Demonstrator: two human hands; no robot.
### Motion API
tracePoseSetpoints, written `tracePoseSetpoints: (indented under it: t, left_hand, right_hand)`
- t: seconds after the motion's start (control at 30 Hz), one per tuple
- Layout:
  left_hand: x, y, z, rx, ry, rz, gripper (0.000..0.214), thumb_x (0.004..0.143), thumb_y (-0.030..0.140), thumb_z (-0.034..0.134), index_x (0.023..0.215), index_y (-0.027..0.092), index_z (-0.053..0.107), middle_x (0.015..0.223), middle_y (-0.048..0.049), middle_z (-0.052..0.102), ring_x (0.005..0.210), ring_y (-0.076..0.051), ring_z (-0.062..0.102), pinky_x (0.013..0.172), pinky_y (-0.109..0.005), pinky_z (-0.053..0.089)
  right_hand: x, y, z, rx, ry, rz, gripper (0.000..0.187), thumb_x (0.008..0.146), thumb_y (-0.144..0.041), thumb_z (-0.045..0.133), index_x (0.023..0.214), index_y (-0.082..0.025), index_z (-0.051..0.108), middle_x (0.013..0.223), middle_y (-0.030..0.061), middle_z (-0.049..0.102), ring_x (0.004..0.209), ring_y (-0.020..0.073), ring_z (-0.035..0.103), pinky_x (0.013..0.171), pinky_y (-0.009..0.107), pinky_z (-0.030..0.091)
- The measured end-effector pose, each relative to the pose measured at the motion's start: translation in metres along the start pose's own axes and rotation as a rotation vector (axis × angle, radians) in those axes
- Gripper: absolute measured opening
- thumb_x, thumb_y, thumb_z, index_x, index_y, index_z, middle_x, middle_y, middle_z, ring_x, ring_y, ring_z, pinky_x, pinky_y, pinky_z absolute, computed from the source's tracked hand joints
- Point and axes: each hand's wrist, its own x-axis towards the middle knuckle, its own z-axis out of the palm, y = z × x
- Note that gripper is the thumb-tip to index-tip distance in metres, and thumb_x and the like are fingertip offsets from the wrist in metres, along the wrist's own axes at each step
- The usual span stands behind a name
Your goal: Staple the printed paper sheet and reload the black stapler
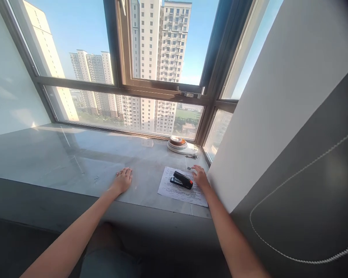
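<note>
My left hand (pixel 123 180) lies on the grey stone window sill (pixel 145 193), palm down with its fingers stretched out, holding nothing. A black stapler (pixel 181 180) with an orange-red end rests on several printed sheets of paper (pixel 166 187), left of my right hand. My right hand (pixel 200 177) is over the right edge of the papers. At its fingertips is a small dark-grey bar (pixel 189 168), perhaps a strip of staples, which the fingers seem to pinch. The stapler touches neither hand.
A stack of plates (pixel 177 144) stands at the back by the window, with a small dark tangled thing (pixel 192 156) in front. A white wall (pixel 258 116) rises close to my right arm. A beaded blind cord (pixel 290 181) hangs at right.
</note>
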Motion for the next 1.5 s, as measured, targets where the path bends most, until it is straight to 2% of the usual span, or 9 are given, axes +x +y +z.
tracePoseSetpoints:
  t: [0.13, 0.27, 0.37, 0.53, 0.77, 1.03, 1.2, 1.33, 1.5]
  left_hand:
    - [-0.001, 0.007, 0.001, -0.02, -0.04, -0.017, 0.045, 0.101, 0.028, 0.039, 0.14, 0.013, 0.055, 0.151, -0.0221, 0.05, 0.144, -0.038, 0.043, 0.12, -0.059, 0.028]
    - [0.005, 0.013, -0.005, -0.28, -0.039, -0.096, 0.041, 0.097, 0.027, 0.047, 0.134, 0.013, 0.057, 0.15, -0.022, 0.052, 0.147, -0.038, 0.039, 0.124, -0.059, 0.019]
    - [0.008, 0.002, -0.01, -0.475, -0.02, -0.202, 0.04, 0.097, 0.022, 0.045, 0.134, 0.014, 0.055, 0.148, -0.0198, 0.055, 0.142, -0.033, 0.047, 0.122, -0.049, 0.03]
    - [0.007, -0.023, -0.01, -1.018, 0.196, -0.41, 0.04, 0.102, 0.024, 0.043, 0.139, 0.012, 0.05, 0.151, -0.0202, 0.052, 0.139, -0.027, 0.05, 0.114, -0.039, 0.041]
    - [0.007, -0.037, -0.008, -1.282, 0.262, -0.517, 0.034, 0.101, 0.033, 0.049, 0.129, 0.018, 0.057, 0.147, -0.0149, 0.057, 0.141, -0.024, 0.051, 0.114, -0.034, 0.046]
    - [0.007, -0.03, -0.01, -1.135, 0.257, -0.476, 0.036, 0.095, 0.028, 0.051, 0.127, 0.016, 0.061, 0.144, -0.0153, 0.06, 0.136, -0.026, 0.056, 0.114, -0.037, 0.044]
    - [0.008, -0.01, -0.017, -0.642, 0.122, -0.332, 0.033, 0.093, 0.025, 0.051, 0.121, 0.018, 0.069, 0.14, -0.0152, 0.065, 0.137, -0.032, 0.054, 0.118, -0.048, 0.038]
    - [0.007, 0.026, -0.014, -0.341, 0.025, -0.27, 0.035, 0.094, 0.03, 0.056, 0.124, 0.017, 0.068, 0.15, -0.02, 0.056, 0.146, -0.04, 0.041, 0.122, -0.069, 0.016]
    - [0.004, 0.094, -0.001, -0.226, -0.031, -0.162, 0.043, 0.102, 0.037, 0.046, 0.135, 0.013, 0.06, 0.149, -0.0249, 0.052, 0.144, -0.04, 0.04, 0.119, -0.068, 0.022]
  right_hand:
    - [0.016, 0.003, 0.022, -0.181, -0.303, -0.049, 0.044, 0.098, -0.03, 0.048, 0.137, -0.017, 0.065, 0.159, 0.0136, 0.048, 0.153, 0.028, 0.037, 0.125, 0.046, 0.032]
    - [0.027, -0.016, 0.053, -0.24, -0.37, -0.079, 0.053, 0.104, -0.032, 0.039, 0.152, -0.012, 0.051, 0.165, 0.0149, 0.038, 0.157, 0.028, 0.031, 0.128, 0.046, 0.026]
    - [0.039, -0.046, 0.08, -0.26, -0.421, -0.145, 0.054, 0.105, -0.031, 0.037, 0.156, -0.014, 0.046, 0.166, 0.0139, 0.037, 0.157, 0.0282, 0.029, 0.128, 0.048, 0.026]
    - [0.056, -0.113, 0.131, -0.28, -0.496, -0.227, 0.054, 0.107, -0.029, 0.034, 0.159, -0.015, 0.04, 0.168, 0.0147, 0.032, 0.158, 0.0276, 0.026, 0.128, 0.05, 0.023]
    - [0.066, -0.178, 0.179, -0.214, -0.566, -0.32, 0.055, 0.109, -0.032, 0.031, 0.162, -0.02, 0.035, 0.171, 0.0084, 0.026, 0.161, 0.0206, 0.017, 0.13, 0.044, 0.017]
    - [0.047, -0.154, 0.152, -0.232, -0.5, -0.239, 0.06, 0.107, -0.029, 0.032, 0.165, -0.012, 0.026, 0.173, 0.0133, 0.016, 0.162, 0.0235, 0.011, 0.13, 0.046, 0.016]
    - [0.033, -0.113, 0.117, -0.267, -0.456, -0.177, 0.057, 0.107, -0.028, 0.032, 0.161, -0.011, 0.034, 0.171, 0.0144, 0.025, 0.161, 0.0258, 0.017, 0.129, 0.047, 0.019]
    - [0.027, -0.082, 0.091, -0.271, -0.43, -0.157, 0.054, 0.106, -0.03, 0.034, 0.157, -0.013, 0.042, 0.168, 0.0136, 0.034, 0.159, 0.028, 0.023, 0.129, 0.048, 0.022]
    - [0.027, -0.069, 0.077, -0.249, -0.417, -0.172, 0.049, 0.104, -0.03, 0.038, 0.149, -0.017, 0.052, 0.164, 0.0119, 0.042, 0.158, 0.0268, 0.028, 0.128, 0.048, 0.025]
